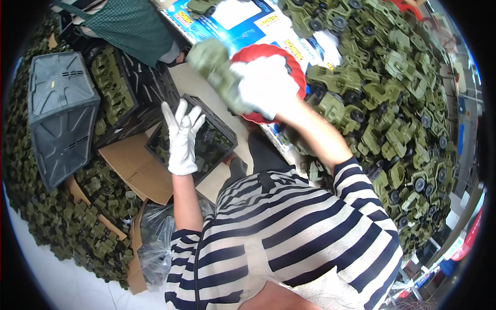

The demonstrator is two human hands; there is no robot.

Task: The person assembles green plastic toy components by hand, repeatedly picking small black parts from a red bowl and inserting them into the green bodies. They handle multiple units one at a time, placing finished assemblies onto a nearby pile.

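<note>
Gloved in white, the right hand grasps an olive-green toy vehicle, blurred, above a desk with a blue-and-white printed surface. The vehicle juts out to the left of the hand, while a red round dish with a scalloped rim sits below the glove, partly hidden by it; whether glove and dish touch cannot be told.

Palm free and fingers spread, the left hand, also gloved in white, holds nothing over a black crate with dark green pieces inside. Its wearer is dressed in a navy-and-cream striped top.

To the right, a heap of similar olive-green vehicles, many with dark wheels, spreads across the desk. At left, another black crate holds green parts beside a tilted grey plastic crate. Cardboard flaps and a clear plastic bag lie nearer the wearer, with more green parts piled at far left. At upper left, a person in a dark green garment is partly visible.
</note>
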